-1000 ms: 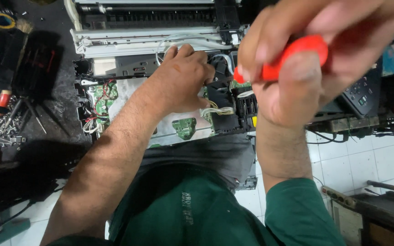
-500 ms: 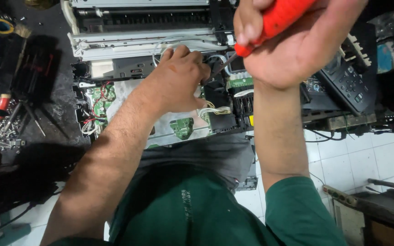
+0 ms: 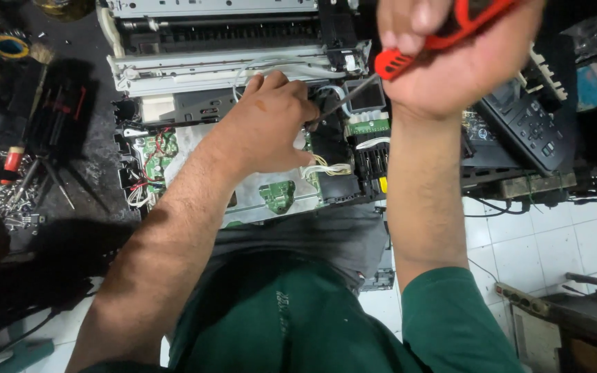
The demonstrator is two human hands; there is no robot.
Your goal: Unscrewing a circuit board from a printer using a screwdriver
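Seen from above: opened grey printer chassis [image 3: 195, 72] with exposed rollers, wiring and green circuit boards [image 3: 152, 157]. Left hand [image 3: 267, 124] resting palm-down on the internals, fingers curled toward a bundle of white wires [image 3: 327, 168]. Right hand [image 3: 454, 59] raised close to the lens, blurred, wrapped around a red-handled screwdriver [image 3: 409, 55], dark shaft slanting down toward the left fingertips; tip possibly touching the black part there, hard to tell. Dark keypad panel [image 3: 530, 128] lying just right of the chassis. Roll of yellow tape [image 3: 8, 47] and scattered hand tools [image 3: 50, 124] at far left. White tiled floor [image 3: 554, 235] lower right.
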